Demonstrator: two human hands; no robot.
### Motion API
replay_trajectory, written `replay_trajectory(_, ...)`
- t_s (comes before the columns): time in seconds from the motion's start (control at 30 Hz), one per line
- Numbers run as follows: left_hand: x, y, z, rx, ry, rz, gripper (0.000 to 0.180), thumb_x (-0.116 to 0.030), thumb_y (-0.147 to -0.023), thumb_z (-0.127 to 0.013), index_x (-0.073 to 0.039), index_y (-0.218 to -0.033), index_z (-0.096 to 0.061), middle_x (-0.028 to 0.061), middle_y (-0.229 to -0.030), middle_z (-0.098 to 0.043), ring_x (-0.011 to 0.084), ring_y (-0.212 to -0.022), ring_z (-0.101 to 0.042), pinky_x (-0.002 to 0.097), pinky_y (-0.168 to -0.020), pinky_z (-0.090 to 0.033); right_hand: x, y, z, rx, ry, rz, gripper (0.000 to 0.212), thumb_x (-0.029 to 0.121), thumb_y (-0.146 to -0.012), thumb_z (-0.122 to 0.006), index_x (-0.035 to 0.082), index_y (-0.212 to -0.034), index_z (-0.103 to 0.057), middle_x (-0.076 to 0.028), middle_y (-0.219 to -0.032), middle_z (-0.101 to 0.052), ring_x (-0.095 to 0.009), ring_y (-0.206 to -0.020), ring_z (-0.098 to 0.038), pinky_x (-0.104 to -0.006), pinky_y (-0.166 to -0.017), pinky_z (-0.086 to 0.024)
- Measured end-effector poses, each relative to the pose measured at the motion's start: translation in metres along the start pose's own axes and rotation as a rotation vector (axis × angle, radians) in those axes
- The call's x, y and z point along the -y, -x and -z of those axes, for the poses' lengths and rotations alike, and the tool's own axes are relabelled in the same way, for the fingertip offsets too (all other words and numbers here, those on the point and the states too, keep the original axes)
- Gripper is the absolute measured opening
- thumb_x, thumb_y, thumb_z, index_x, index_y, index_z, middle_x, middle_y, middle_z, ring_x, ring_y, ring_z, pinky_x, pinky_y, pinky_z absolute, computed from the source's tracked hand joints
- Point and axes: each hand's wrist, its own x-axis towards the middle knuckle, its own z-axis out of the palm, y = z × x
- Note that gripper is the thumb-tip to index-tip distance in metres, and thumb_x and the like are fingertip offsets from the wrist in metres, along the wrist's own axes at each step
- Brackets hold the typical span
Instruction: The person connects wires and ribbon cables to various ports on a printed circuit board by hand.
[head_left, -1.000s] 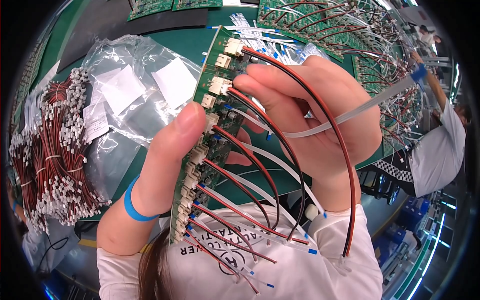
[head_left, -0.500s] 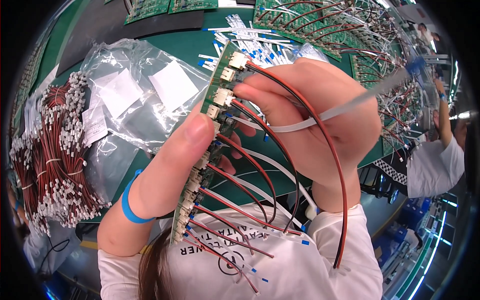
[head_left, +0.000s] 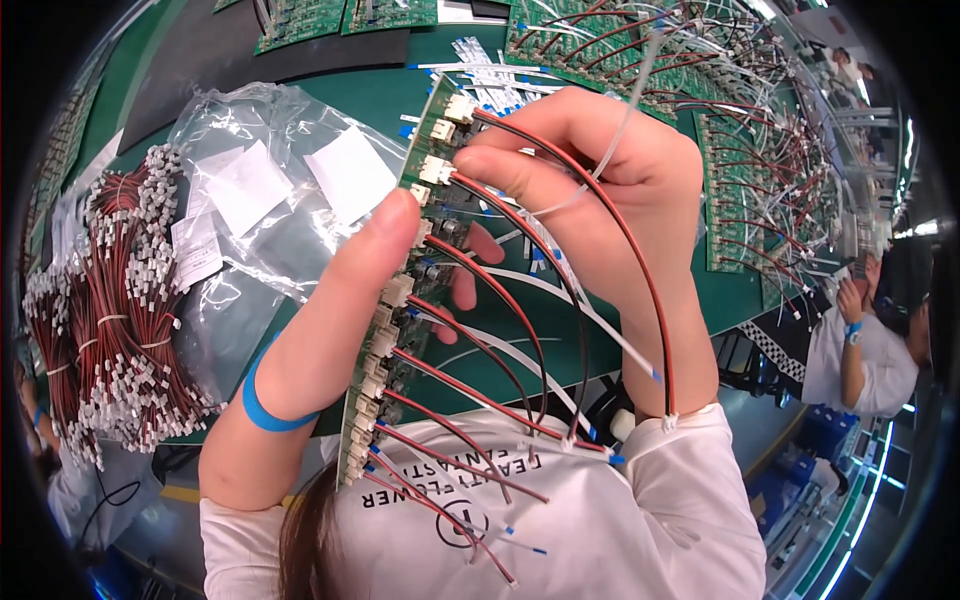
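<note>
My left hand (head_left: 350,275) grips a long, narrow green circuit board (head_left: 419,148), its thumb on the connector face and fingers behind. The board stands tilted, its top leaning right. White connectors line it, and red-and-black wire leads (head_left: 661,320) hang from them in arcs toward my shirt, with white flat ribbon cables among them. At the board's upper end, my right hand (head_left: 630,190) has thumb and forefinger pinched on a white flat ribbon cable (head_left: 637,90), whose free length loops out and rises past my knuckles. The pinched end is hidden by my fingers.
Tied bundles of red-and-black wire leads (head_left: 115,335) lie at left beside a clear plastic bag (head_left: 225,112) with paper slips. Loose ribbon cables (head_left: 485,75) are piled behind the board. Wired green boards (head_left: 600,62) fill the far right. Another person (head_left: 865,350) sits at right.
My right hand has shifted left and slightly up, closer against the board. The ribbon cable's free end has swung from the right to point upward. The board has moved slightly left.
</note>
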Motion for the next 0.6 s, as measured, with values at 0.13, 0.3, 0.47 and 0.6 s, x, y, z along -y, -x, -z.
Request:
replay_trajectory(0.13, 0.004, 0.001, 0.006, 0.065, 0.223, -0.012, 0.068, -0.057, -0.091, -0.027, 0.000, -0.120, -0.048, 0.0179, -0.098, -0.061, 0.0217, -0.074, -0.061, 0.0291, -0.062, -0.051, 0.002, -0.003, -0.001, -0.008, 0.056, 0.092, 0.016, -0.003, -0.069, -0.073, 0.000, -0.084, -0.068, -0.003, -0.075, -0.064, -0.008, -0.066, -0.058, -0.0176, -0.055, -0.044)
replay_trajectory(0.3, -0.006, 0.006, 0.000, 0.045, 0.243, 0.028, 0.059, -0.054, -0.091, -0.033, -0.003, -0.115, -0.050, 0.0068, -0.101, -0.058, 0.0102, -0.080, -0.054, 0.0241, -0.066, -0.048, 0.003, -0.003, 0.006, 0.002, 0.188, 0.216, 0.021, -0.004, -0.067, -0.074, -0.002, -0.087, -0.066, -0.004, -0.076, -0.061, -0.006, -0.064, -0.053, -0.0166, -0.051, -0.037)
replay_trajectory(0.47, -0.007, 0.008, 0.001, 0.051, 0.201, 0.010, 0.060, -0.055, -0.090, -0.034, -0.002, -0.114, -0.050, 0.0067, -0.101, -0.058, 0.0100, -0.080, -0.054, 0.0239, -0.066, -0.047, 0.003, 0.000, 0.002, -0.025, 0.110, 0.217, 0.018, -0.006, -0.070, -0.071, -0.002, -0.087, -0.064, -0.004, -0.076, -0.060, -0.006, -0.064, -0.051, -0.0160, -0.051, -0.035)
replay_trajectory(0.6, -0.005, 0.007, 0.002, 0.066, 0.202, -0.003, 0.060, -0.055, -0.090, -0.035, -0.002, -0.114, -0.051, 0.0061, -0.099, -0.058, 0.0098, -0.080, -0.054, 0.0233, -0.066, -0.047, 0.003, 0.000, 0.000, -0.015, 0.101, 0.222, 0.016, -0.007, -0.073, -0.068, -0.003, -0.088, -0.062, -0.004, -0.076, -0.058, -0.007, -0.066, -0.053, -0.0159, -0.053, -0.038)
